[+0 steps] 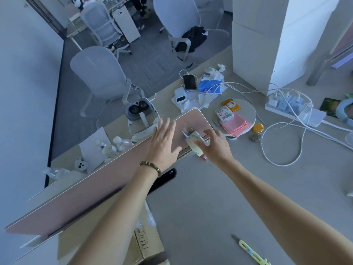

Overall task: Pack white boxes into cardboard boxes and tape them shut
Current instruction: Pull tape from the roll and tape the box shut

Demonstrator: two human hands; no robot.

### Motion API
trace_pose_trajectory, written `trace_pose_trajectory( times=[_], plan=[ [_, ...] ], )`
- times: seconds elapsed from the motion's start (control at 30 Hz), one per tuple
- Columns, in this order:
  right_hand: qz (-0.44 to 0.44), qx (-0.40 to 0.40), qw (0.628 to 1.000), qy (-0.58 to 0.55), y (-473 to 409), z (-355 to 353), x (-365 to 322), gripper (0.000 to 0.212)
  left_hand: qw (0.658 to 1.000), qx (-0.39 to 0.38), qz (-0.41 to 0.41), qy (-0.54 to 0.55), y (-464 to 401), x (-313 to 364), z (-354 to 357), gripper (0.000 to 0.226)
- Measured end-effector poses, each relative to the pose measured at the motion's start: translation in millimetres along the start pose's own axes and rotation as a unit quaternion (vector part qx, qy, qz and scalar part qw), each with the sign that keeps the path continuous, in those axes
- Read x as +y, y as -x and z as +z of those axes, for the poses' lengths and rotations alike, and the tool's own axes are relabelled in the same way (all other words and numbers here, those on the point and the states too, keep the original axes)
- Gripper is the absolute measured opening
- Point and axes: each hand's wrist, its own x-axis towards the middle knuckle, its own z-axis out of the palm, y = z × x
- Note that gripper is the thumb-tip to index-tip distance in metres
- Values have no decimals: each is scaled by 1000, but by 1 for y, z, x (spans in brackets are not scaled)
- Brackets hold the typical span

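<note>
My right hand reaches forward and closes around a roll of packing tape on a dispenser with a red part, lying against the pink desk divider. My left hand, with a bead bracelet on the wrist, hovers with its fingers spread over the divider just left of the tape and holds nothing. A flattened cardboard box lies at the near edge under my left forearm. Tall white boxes are stacked at the far right of the desk.
A yellow utility knife lies at the near right. White cables loop across the desk from a power strip. A round tray with pink sheets, a small jar, a phone and a headset crowd the far side.
</note>
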Motion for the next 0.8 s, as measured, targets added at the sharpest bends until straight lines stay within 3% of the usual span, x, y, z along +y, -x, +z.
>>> trace_pose_trajectory(
  times=[0.17, 0.3, 0.43, 0.6, 0.8],
  plan=[
    [-64, 46, 997, 8, 34, -8, -10, 32, 997, -28, -19, 65, 67, -1, -7, 66],
    [-45, -58, 997, -25, 102, 5, -6, 18, 990, -94, -38, 99, 144, -1, -1, 60],
    [30, -209, 977, -6, 185, 43, 28, 16, 976, -162, -55, 132, 228, -1, 16, 61],
    [146, -323, 933, -66, 266, 101, 82, 19, 968, -200, -69, 132, 322, -5, 42, 71],
    [321, -372, 856, -162, 323, 138, 112, 50, 970, -217, -88, 70, 407, 0, 67, 106]
  ],
)
